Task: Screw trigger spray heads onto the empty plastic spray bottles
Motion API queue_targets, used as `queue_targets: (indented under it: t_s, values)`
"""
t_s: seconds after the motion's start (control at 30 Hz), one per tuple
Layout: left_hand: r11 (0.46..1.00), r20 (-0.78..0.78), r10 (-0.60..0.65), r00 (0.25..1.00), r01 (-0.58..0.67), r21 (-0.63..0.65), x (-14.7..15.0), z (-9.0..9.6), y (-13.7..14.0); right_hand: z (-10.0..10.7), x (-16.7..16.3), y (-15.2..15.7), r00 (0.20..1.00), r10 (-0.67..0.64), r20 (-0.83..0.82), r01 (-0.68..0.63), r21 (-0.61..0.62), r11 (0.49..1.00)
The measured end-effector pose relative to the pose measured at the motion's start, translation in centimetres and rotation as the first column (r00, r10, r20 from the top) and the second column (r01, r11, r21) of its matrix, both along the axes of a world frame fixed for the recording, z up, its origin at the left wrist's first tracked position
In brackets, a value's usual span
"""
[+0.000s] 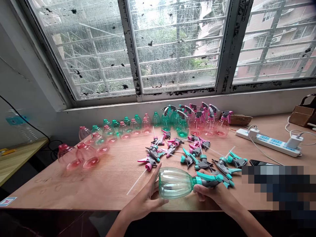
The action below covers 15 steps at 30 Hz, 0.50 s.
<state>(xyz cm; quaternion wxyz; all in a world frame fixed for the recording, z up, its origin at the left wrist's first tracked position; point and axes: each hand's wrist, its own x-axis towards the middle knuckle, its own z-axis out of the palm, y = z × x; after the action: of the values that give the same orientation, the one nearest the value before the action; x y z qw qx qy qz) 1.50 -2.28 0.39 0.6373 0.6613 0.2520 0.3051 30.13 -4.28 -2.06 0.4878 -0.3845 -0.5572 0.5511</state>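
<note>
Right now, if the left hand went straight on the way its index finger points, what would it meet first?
Probably the loose spray heads on the table, just past the fingertip of the left hand. The finger's height is unclear, so it might pass over them.

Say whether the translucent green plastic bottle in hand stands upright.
No; the bottle is held sideways, base at the left hand, neck at the right hand.

- Bottle (pixel 175 183): I note clear green plastic, rounded body narrowing to a neck; held on its side, base toward the left of my view.
- Spray head (pixel 210 179): I see teal and grey parts, teal collar meeting the bottle's neck, teal trigger facing upward.
</note>
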Motion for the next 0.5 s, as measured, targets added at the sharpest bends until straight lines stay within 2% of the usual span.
queue_targets:
  t_s: [0.2,0.5]
  values:
    - [1.0,-0.027,0.016,1.0,-0.016,-0.02,-0.15,-0.21,0.21,0.06,-0.11,-0.09,1.0,-0.015,-0.027,0.014,-0.028,1.0]
    - [1.0,-0.006,0.014,1.0,-0.014,0.004,0.07,0.12,-0.07,-0.18,0.26,0.16,1.0,-0.017,0.021,0.016,0.031,0.999]
